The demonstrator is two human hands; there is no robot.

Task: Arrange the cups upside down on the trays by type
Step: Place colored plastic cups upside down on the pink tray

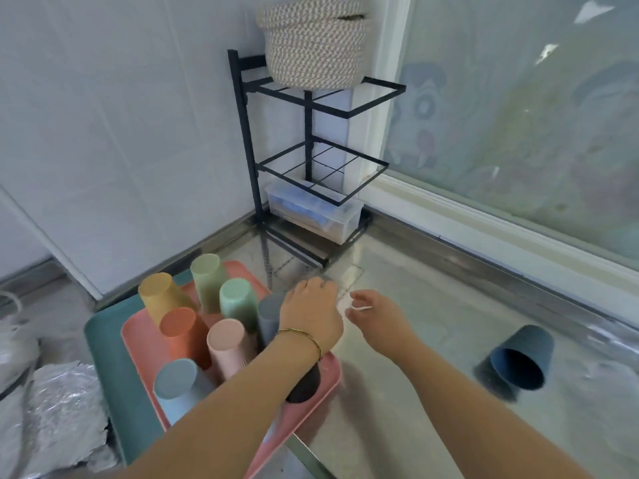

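Note:
A pink tray lies on a teal tray at the lower left. Several coloured cups stand upside down on it, among them a yellow cup, an orange cup and a grey-blue cup. A dark cup shows under my left forearm. My left hand hovers over the tray's far right corner with its fingers bent down and out of sight. Close beside it, my right hand curls around a faint clear cup marked by a white glint. A navy cup lies on its side on the steel counter.
A black wire rack stands in the far corner with a woven basket on top and a clear plastic box at its base. Crumpled foil lies at the left. A window sill runs along the right.

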